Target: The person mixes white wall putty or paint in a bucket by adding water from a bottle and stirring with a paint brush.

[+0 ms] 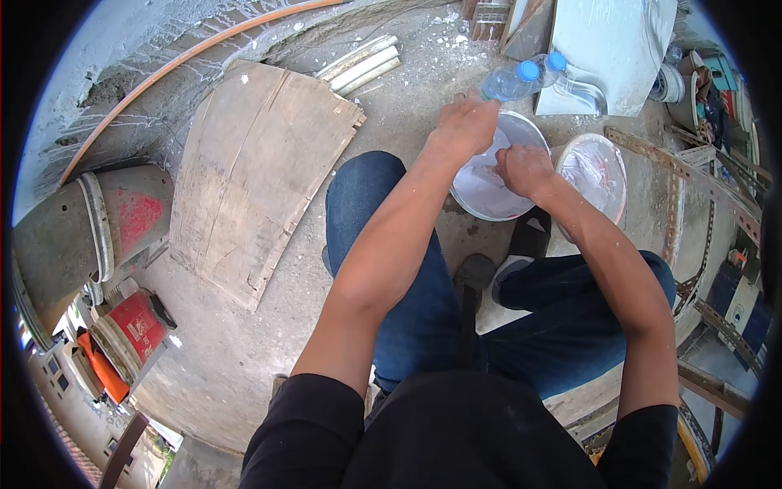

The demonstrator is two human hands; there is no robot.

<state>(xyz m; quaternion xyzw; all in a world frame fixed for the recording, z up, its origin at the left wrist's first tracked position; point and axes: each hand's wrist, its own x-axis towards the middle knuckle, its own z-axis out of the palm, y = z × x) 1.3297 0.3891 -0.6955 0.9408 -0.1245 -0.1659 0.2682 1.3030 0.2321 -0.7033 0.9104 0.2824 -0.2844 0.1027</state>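
Between my knees stands a white bucket (464, 196) with whitish material inside. My left hand (470, 124) is closed at its far left rim and appears to grip it. Over the bucket's opening, my right hand (525, 169) is closed in a fist, fingers pointing down toward the white material; what it holds is hidden. A second white tub (621, 183), smeared with white paste inside, sits close on the right. Just beyond the bucket lie two clear plastic bottles with blue caps, the nearer bottle (503, 84) and the farther bottle (554, 68).
A worn wooden board (252, 171) lies on the concrete floor to the left, near white strips (362, 65). An orange hose (187, 61) runs along the wall. At the back is a shiny metal sheet (607, 41). Perforated metal angle bars (684, 167) stand to the right.
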